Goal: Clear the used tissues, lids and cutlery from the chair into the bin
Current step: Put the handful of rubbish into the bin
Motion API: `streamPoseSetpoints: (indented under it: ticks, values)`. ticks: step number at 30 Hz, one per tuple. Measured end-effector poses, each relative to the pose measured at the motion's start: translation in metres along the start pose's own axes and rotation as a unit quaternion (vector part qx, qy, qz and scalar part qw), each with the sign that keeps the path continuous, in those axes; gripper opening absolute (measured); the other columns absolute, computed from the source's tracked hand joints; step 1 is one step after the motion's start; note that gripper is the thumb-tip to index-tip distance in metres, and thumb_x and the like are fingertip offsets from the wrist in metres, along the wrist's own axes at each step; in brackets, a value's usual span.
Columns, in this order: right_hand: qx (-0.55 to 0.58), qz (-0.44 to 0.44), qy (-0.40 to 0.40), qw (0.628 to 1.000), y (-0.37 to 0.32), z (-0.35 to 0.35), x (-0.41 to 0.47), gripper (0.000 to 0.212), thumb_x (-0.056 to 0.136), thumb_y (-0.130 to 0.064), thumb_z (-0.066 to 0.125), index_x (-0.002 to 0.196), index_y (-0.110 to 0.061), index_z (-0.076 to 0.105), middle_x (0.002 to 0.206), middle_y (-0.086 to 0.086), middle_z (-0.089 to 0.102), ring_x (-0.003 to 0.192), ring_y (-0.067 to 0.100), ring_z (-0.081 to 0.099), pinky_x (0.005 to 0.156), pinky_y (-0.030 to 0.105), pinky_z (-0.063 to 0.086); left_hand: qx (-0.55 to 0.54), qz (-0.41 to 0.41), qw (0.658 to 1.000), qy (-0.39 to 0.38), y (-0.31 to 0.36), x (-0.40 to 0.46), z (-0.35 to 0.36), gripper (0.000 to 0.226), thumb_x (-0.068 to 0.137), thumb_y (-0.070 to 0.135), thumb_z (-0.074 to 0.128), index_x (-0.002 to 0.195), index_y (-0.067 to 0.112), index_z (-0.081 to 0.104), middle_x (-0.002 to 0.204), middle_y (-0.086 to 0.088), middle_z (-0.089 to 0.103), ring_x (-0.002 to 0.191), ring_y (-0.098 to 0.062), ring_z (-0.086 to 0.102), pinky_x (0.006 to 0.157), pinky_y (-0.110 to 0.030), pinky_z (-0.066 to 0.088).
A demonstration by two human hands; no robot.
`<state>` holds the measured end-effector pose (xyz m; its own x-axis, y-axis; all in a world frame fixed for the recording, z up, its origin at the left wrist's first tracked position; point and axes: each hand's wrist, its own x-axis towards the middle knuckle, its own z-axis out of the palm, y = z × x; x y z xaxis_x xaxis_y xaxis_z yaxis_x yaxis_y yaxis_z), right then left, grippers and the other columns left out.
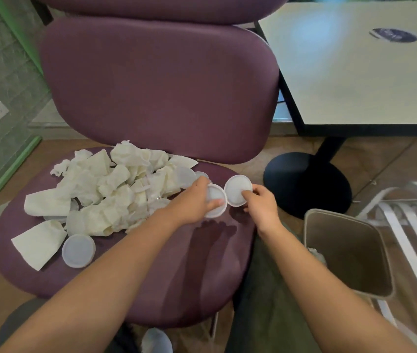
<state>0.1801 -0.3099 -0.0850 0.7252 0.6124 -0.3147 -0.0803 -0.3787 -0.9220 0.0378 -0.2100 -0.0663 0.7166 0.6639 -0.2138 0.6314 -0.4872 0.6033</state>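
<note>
**Two lids held above the chair seat**

Tilting its round face toward the camera, a white lid [238,190] is pinched at its lower right rim by the right hand [262,203], just right of frame centre. Being round, it has no long axis. A second lid [215,200] is gripped beside it by the left hand [197,200], thumb curled across its face; the two rims nearly touch. A heap of crumpled tissues [110,187] is spread over the purple chair [151,263] at centre left, with another lid [78,250] lying flat at its lower edge. The bin [350,253] stands at lower right, a table [355,72] at upper right.
</note>
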Motion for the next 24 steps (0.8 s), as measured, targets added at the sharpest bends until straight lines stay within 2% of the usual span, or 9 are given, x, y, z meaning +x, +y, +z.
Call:
streamPoseSetpoints:
  ticks: [3,6,8,10,13,15,18,22,24]
  values:
    - [0.014,-0.028,0.043,0.999,0.009,-0.044,-0.007,0.014,0.09,-0.012,0.061,0.103,-0.014,0.066,0.092,0.004,0.069,0.083,0.019,0.061,0.083,0.042,0.052,-0.043,0.025,0.999,-0.02,0.03,0.01,0.014,0.033,0.095,0.024,0.055,0.121,0.013,0.037,0.112,-0.001,0.045,0.097,-0.019,0.049,0.079,-0.03,0.036]
    - [0.025,-0.024,0.083,0.996,0.02,-0.087,-0.012,0.026,0.09,-0.011,0.063,0.116,-0.015,0.062,0.091,0.0,0.065,0.085,0.016,0.062,0.082,0.038,0.055,-0.085,0.043,0.995,-0.04,0.064,0.022,0.036,0.028,0.093,0.013,0.047,0.117,0.022,0.034,0.121,-0.004,0.045,0.101,-0.022,0.051,0.084,-0.036,0.045]
    - [0.041,-0.025,0.111,0.993,0.027,-0.11,-0.015,0.033,0.09,-0.01,0.065,0.12,-0.021,0.057,0.092,0.002,0.064,0.086,0.016,0.063,0.079,0.035,0.056,-0.099,0.06,0.991,-0.061,0.086,0.028,0.052,0.037,0.092,0.011,0.048,0.122,0.028,0.034,0.123,-0.003,0.048,0.104,-0.024,0.054,0.09,-0.043,0.049]
    - [0.053,-0.027,0.137,0.989,0.036,-0.132,-0.018,0.037,0.09,-0.009,0.065,0.123,-0.023,0.055,0.095,0.005,0.064,0.087,0.018,0.063,0.072,0.031,0.054,-0.087,0.083,0.99,-0.079,0.107,0.034,0.07,0.047,0.089,0.014,0.052,0.13,0.033,0.037,0.119,0.001,0.053,0.103,-0.021,0.057,0.091,-0.044,0.049]
    - [0.064,-0.022,0.163,0.984,0.051,-0.158,-0.018,0.034,0.091,-0.008,0.065,0.12,-0.024,0.057,0.098,0.004,0.065,0.087,0.018,0.065,0.063,0.025,0.049,-0.07,0.095,0.989,-0.084,0.134,0.042,0.096,0.045,0.088,0.017,0.057,0.125,0.039,0.046,0.117,0.008,0.059,0.103,-0.014,0.059,0.087,-0.042,0.052]
    - [0.06,-0.008,0.178,0.982,0.063,-0.173,-0.019,0.032,0.091,-0.009,0.065,0.117,-0.026,0.058,0.103,0.002,0.066,0.092,0.02,0.066,0.067,0.03,0.055,-0.064,0.089,0.99,-0.084,0.15,0.046,0.116,0.042,0.087,0.016,0.062,0.122,0.036,0.048,0.108,0.005,0.062,0.097,-0.015,0.061,0.084,-0.042,0.054]
    - [0.013,0.003,0.21,0.978,0.079,-0.192,-0.021,0.03,0.091,-0.01,0.065,0.114,-0.027,0.057,0.107,-0.002,0.066,0.098,0.018,0.065,0.085,0.041,0.058,-0.051,0.082,0.992,-0.085,0.171,0.052,0.149,0.041,0.084,0.014,0.069,0.116,0.03,0.05,0.101,0.002,0.064,0.092,-0.018,0.063,0.079,-0.043,0.057]
    - [-0.072,0.026,0.246,0.966,0.097,-0.213,-0.022,0.029,0.091,-0.01,0.064,0.116,-0.021,0.056,0.11,0.001,0.065,0.099,0.017,0.062,0.091,0.038,0.053,-0.036,0.067,0.992,-0.105,0.187,0.059,0.189,0.04,0.083,0.012,0.069,0.112,0.029,0.047,0.106,0.001,0.059,0.091,-0.021,0.062,0.076,-0.042,0.059]
    - [-0.11,0.064,0.218,0.968,0.111,-0.222,-0.019,0.029,0.092,-0.012,0.063,0.121,-0.018,0.058,0.114,0.003,0.066,0.103,0.021,0.062,0.093,0.039,0.052,-0.031,0.043,0.992,-0.115,0.192,0.061,0.209,0.04,0.085,0.013,0.068,0.113,0.031,0.046,0.111,0.002,0.057,0.094,-0.02,0.061,0.079,-0.038,0.057]
